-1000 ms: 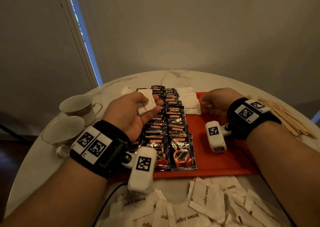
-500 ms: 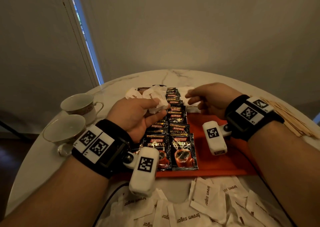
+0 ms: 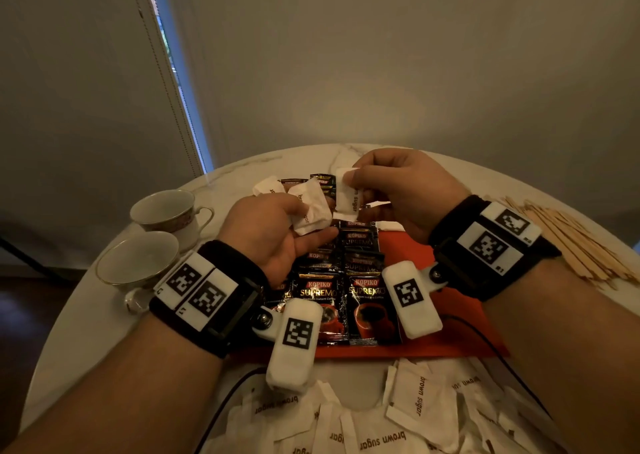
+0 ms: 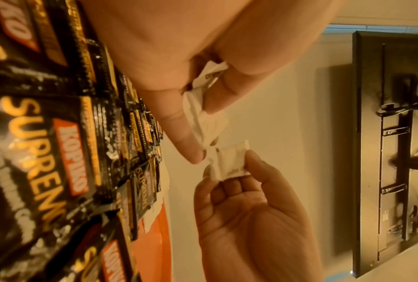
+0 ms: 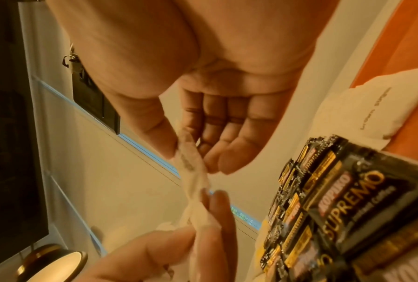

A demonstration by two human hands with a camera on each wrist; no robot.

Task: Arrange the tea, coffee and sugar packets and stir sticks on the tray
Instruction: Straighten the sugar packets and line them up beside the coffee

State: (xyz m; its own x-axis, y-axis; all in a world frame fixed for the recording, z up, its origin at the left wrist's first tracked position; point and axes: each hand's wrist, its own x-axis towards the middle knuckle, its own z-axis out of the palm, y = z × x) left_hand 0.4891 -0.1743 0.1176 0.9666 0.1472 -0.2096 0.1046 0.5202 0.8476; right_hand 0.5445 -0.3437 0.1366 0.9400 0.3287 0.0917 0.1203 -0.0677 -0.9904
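Brown sugar packets are split three ways: a crumpled few point(image 3: 310, 211) clutched in the left hand point(image 3: 273, 231), one packet point(image 3: 348, 190) pinched between thumb and forefinger of the right hand point(image 3: 398, 193) above the 12 o'clock end of the orange tray point(image 3: 450, 322), and a loose heap point(image 3: 381, 419) on the table at 6 o'clock. Both grips hold thin paper edges that nearly touch, so a tug could tear one or spill the left bundle. A dropped packet might land on the Kopiko coffee sachets point(image 3: 346, 280) and knock their rows askew.
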